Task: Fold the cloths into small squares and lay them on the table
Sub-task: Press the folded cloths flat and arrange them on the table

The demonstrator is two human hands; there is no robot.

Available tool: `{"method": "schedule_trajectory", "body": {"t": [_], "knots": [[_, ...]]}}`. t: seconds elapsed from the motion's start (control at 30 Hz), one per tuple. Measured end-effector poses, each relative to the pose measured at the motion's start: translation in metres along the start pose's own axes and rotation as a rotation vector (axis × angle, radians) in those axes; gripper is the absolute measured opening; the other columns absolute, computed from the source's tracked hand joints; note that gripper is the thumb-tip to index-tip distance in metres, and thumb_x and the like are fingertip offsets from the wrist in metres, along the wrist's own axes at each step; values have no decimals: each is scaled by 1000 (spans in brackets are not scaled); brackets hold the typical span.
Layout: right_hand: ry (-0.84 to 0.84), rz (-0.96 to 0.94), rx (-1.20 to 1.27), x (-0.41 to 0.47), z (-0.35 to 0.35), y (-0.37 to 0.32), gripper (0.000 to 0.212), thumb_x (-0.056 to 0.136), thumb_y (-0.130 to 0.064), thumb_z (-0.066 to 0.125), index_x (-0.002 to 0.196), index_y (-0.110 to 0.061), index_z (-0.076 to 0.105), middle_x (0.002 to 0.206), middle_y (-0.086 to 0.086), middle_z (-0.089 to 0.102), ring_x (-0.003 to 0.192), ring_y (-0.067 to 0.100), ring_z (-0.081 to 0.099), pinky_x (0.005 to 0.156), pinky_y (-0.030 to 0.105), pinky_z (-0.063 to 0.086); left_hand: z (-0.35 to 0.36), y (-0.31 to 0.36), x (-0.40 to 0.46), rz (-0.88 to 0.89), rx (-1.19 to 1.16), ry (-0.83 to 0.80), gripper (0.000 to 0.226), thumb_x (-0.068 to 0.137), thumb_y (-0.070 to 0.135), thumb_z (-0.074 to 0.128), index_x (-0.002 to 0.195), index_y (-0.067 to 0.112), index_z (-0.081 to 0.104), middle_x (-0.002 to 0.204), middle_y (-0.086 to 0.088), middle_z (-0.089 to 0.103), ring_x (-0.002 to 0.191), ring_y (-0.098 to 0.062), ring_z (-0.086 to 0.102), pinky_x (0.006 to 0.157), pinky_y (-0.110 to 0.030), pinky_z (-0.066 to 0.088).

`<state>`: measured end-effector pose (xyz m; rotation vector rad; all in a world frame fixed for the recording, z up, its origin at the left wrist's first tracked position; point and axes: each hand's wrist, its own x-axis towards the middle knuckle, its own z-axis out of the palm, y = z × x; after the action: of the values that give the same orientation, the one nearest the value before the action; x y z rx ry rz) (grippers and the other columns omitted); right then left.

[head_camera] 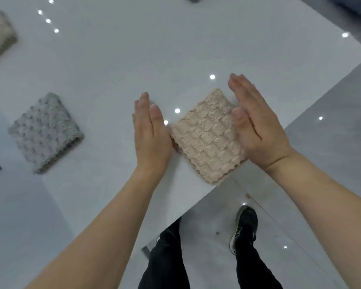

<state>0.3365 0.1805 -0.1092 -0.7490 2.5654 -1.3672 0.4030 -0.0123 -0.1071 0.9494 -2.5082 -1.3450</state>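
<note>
Flanking the beige waffle-textured folded cloth, your fingers are straight and held together on both hands, clamped on nothing. Your left hand stands on edge against the cloth's left side, fingers pointing away from you, palm turned inward; its heel looks to be touching the cloth's near-left edge, though the contact itself is hidden behind the hand. Your right hand mirrors it on the cloth's right side, thumb lying over the right edge of the fabric, palm facing the left hand.

So the cloth lies directly between your two palms, neither hand clearly nearer than the other. It sits as a small thick square, turned like a diamond to the surface edge, with one corner pointing away from you and the near corner just beside the edge of the glossy white surface. Being close to square, it has no strong long axis; its ribs run across from left to right, slanting downward.

I judge that any squaring-up calls for both palms to press inward evenly, and a nudge away from you would keep that near corner from hanging over the edge.

Further out to your left, a grey bobble-textured folded cloth already lies well apart on the surface.
</note>
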Motion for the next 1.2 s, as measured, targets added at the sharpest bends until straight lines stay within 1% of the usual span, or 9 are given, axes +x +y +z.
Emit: {"method": "schedule_trajectory", "body": {"t": [0.07, 0.13, 0.3, 0.47, 0.6, 0.7, 0.83, 1.0, 1.2], "knots": [[-143, -51, 57, 11, -6, 5, 56, 101, -34, 28, 151, -8, 27, 159, 0, 22, 148, 9, 12, 121, 33, 13, 13, 15, -29, -103, -192, 85, 50, 107, 37, 22, 154, 22, 24, 160, 12, 21, 146, 3, 12, 122, -29, 11], [-251, -96, 80, 17, -7, 9, 58, 101, -37, 28, 152, -10, 24, 160, -2, 19, 148, 6, 10, 121, 29, 11, 24, 25, -50, -119, -273, 131, 50, 107, 38, 22, 155, 24, 22, 161, 15, 18, 146, 5, 10, 122, -30, 11], [-414, -170, 49, 20, -1, 18, 60, 99, -39, 26, 152, -12, 22, 160, -3, 14, 148, 6, 6, 121, 28, 7, 53, 30, -70, -141, -270, 173, 50, 106, 42, 19, 154, 31, 18, 153, 30, 12, 141, 15, -1, 122, -30, -1], [-469, -234, -85, 27, -1, 27, 62, 99, -41, 20, 153, -10, 18, 161, 0, 11, 148, 9, 3, 122, 31, 5, 73, 22, -65, -120, 32, 198, 56, 103, 43, 13, 155, 22, 18, 163, 10, 13, 147, 2, -1, 121, -28, -9], [-546, -324, -359, 30, -5, 35, 63, 99, -43, 12, 154, -13, 9, 162, 0, 1, 149, 11, -5, 121, 31, -5, 79, 17, -62, -201, 403, 214, 58, 103, 42, 9, 157, 20, 13, 164, 8, 7, 149, -6, -4, 121, -37, -11], [-559, -362, -511, 31, -10, 41, 62, 99, -43, 10, 155, -17, 0, 162, -2, -8, 148, 11, -12, 120, 34, -10, 75, 13, -64, -251, 529, 194, 57, 103, 42, 11, 157, 23, 6, 164, 10, 1, 149, -7, -8, 121, -41, -10], [-590, -364, -544, 34, -16, 45, 62, 98, -45, 7, 154, -19, -3, 161, -3, -10, 147, 9, -12, 119, 32, -12, 64, 8, -69, -273, 561, 179, 58, 103, 44, 10, 157, 23, 4, 164, 10, -2, 149, -8, -10, 121, -38, -10], [-567, -337, -473, 60, -26, 40, 68, 96, -44, 6, 154, -9, 13, 162, 5, 7, 149, 14, 3, 120, 29, -6, 58, 16, -66, -300, 479, 239, 57, 104, 41, 15, 157, 19, 12, 164, 5, 7, 150, -9, -2, 122, -34, -5], [-716, -582, -397, 115, -53, 19, 62, 98, -38, 15, 154, -10, 12, 162, 4, 6, 149, 13, 1, 119, 28, -8, 62, 69, -50, -392, 474, 424, 59, 105, 38, 21, 156, 9, 11, 164, -4, 6, 151, -16, -2, 121, -32, -6]]}}
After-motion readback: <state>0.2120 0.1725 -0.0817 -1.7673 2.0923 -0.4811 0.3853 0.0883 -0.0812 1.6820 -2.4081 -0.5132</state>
